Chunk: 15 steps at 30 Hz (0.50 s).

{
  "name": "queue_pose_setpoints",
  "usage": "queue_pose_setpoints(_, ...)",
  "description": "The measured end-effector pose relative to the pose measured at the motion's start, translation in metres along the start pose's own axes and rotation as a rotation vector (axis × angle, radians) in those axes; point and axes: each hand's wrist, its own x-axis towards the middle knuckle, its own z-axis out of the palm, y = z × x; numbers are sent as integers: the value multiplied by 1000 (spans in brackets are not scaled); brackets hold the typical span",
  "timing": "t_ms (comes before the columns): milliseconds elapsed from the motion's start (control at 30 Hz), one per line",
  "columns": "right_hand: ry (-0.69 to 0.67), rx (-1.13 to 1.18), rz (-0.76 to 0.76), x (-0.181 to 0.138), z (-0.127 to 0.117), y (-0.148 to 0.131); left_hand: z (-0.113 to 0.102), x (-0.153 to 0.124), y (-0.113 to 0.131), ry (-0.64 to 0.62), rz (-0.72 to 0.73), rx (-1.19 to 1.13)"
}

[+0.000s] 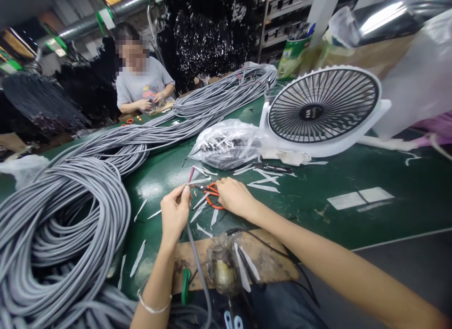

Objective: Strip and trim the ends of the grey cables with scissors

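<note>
A grey cable [198,253], partly hidden where it is pinched by the left hand [175,209], and orange-handled scissors [211,193], partly covered, are gripped by the right hand [236,196], respectively.

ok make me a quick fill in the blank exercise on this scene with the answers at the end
1. The cable held in the left hand is ____ in colour.
2. The right hand holds a cutting tool with ____ handles.
3. The fan stands on a ____ table.
4. In the picture, the plastic bag lies to the ____ of the fan.

Missing words: grey; orange; green; left
</note>
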Motion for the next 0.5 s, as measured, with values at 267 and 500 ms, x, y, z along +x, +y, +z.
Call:
queue_pose_setpoints(267, -75, 36, -3, 5, -4, 0, 1, -2, 5, 18, 4, -27)
queue_pose_setpoints(500, -26, 102, 86, 7, -6, 4, 3, 1, 9, -17, -125, -347)
